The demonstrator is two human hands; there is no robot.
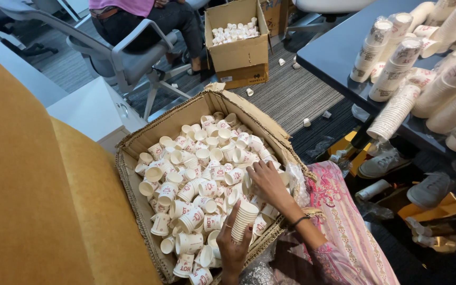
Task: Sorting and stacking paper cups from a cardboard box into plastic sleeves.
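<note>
Nearest you, at 6 o'clock: your left hand point(231, 245) grips a nested stack of paper cups point(244, 220), fingers curled round its lower half, thumb on the near side, the stack tilted with its open mouth toward 12. Keep that mouth clear and unpinched; judged from the grip, squeezing harder would ovalise the rim and make the next cup jam.

Just beyond, at about 1 o'clock from the stack: your right hand point(268, 182) lies palm down on the loose cups point(196, 174), fingers spread lightly and reaching toward 11. Whether a fingertip pinches a cup cannot be told; the tips are buried among them. Pick a cup lying on its side by its rim, turn it the same way as the stack, and seat it straight.

The cups fill the big cardboard box point(133, 158), from 9 to 12.

Farther, at 12: a smaller carton point(238, 53) of cups, and a seated person point(143, 21) in a grey office chair point(125, 60).

At 2 o'clock: wrapped cup sleeves point(397, 111) piled on a dark table point(333, 53).
</note>
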